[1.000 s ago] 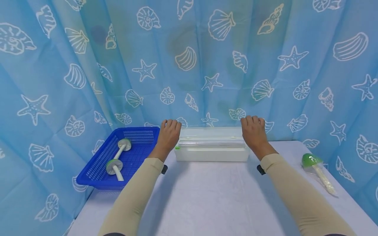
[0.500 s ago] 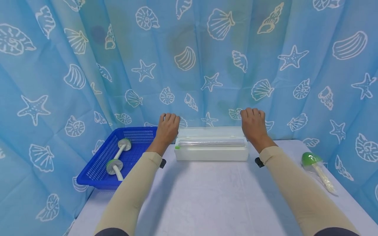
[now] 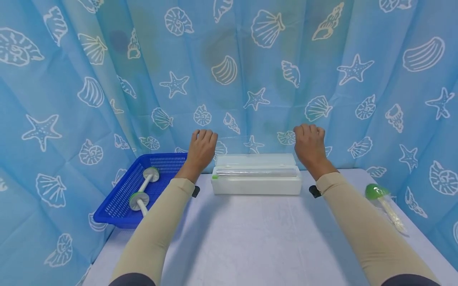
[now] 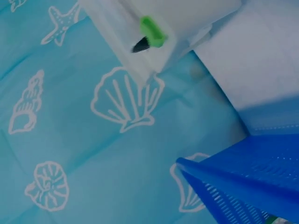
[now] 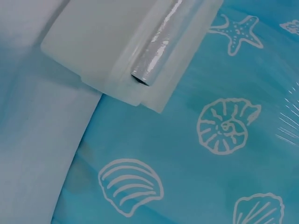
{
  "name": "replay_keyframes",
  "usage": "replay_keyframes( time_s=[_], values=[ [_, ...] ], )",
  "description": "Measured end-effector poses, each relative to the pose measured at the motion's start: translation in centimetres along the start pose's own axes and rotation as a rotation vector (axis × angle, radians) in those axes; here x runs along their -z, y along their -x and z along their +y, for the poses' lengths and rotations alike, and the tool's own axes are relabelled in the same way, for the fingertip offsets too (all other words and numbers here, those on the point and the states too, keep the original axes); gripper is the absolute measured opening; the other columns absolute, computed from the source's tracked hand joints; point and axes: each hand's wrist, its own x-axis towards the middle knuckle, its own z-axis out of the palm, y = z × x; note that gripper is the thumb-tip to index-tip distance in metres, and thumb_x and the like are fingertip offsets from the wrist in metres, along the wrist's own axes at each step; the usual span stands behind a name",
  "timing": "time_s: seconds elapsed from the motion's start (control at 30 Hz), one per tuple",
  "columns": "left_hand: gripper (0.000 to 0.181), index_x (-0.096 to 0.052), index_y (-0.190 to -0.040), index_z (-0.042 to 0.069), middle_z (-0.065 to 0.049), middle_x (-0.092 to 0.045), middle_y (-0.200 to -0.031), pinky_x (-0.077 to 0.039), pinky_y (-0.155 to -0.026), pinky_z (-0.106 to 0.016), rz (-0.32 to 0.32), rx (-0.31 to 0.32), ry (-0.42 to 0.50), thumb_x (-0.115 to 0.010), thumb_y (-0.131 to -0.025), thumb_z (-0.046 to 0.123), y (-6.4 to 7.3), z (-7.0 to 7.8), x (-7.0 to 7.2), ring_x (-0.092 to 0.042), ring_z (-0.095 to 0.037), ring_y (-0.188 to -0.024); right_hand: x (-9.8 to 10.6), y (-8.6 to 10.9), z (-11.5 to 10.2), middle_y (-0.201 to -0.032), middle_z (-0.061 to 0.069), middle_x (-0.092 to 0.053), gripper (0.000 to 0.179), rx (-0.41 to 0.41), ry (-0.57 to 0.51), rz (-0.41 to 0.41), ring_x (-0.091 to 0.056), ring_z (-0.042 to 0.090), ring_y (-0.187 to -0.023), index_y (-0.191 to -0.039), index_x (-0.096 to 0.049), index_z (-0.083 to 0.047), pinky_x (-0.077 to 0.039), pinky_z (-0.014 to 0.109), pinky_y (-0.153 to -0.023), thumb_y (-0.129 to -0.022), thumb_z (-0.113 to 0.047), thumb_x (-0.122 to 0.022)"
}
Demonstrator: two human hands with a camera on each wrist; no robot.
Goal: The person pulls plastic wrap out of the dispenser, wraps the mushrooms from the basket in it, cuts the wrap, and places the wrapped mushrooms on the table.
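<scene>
At the back of the table stands a white cling film dispenser box [image 3: 257, 186] with its lid [image 3: 255, 159] raised against the curtain. A clear roll of film [image 3: 257, 172] lies inside it. Above the box's left end, my left hand [image 3: 202, 150] has bent fingers; my right hand [image 3: 310, 146] mirrors it above the right end. Between them a faint edge of stretched cling film [image 5: 288, 116] shows, with shiny creases in the right wrist view. Both hands pinch this film, though the fingertips are hidden. A green slider [image 4: 152, 31] sits at the box's left end.
To the left, a blue plastic basket [image 3: 118, 198] holds white-handled pieces [image 3: 139, 200] with green-edged round heads. A wrapped green-headed tool [image 3: 375, 192] lies near the table's right edge. A blue seashell curtain [image 3: 250, 71] hangs behind the white table [image 3: 257, 242].
Both hands have risen higher above the box, away from it and slightly apart, drawing the film up. The box, basket and wrapped tool have stayed put.
</scene>
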Motion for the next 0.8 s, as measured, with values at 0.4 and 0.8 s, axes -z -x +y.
replay_keyframes(
  time_s=[0.4,0.8],
  values=[
    [0.011,-0.059,-0.105,0.003,-0.012,-0.059,-0.099,-0.038,-0.093,-0.044,0.041,0.018,0.027,-0.052,-0.095,0.003,-1.2,-0.5,1.5,-0.053,-0.030,-0.102,1.2,-1.5,-0.2,-0.094,0.020,-0.052,0.014,-0.017,-0.046,0.034,-0.050,0.040,-0.089,-0.107,-0.054,0.006,-0.035,0.054,-0.080,-0.094,0.007,-0.050],
    [0.015,-0.059,-0.108,0.002,-0.013,-0.059,-0.103,-0.037,-0.096,-0.044,0.102,0.030,0.013,-0.055,-0.094,0.006,-2.7,-0.9,2.8,-0.052,-0.030,-0.105,2.3,-2.9,0.0,-0.095,0.022,-0.053,0.014,-0.016,-0.052,0.087,-0.051,0.041,-0.093,-0.109,-0.055,0.007,-0.035,0.054,-0.079,-0.097,0.002,-0.050]
  ],
)
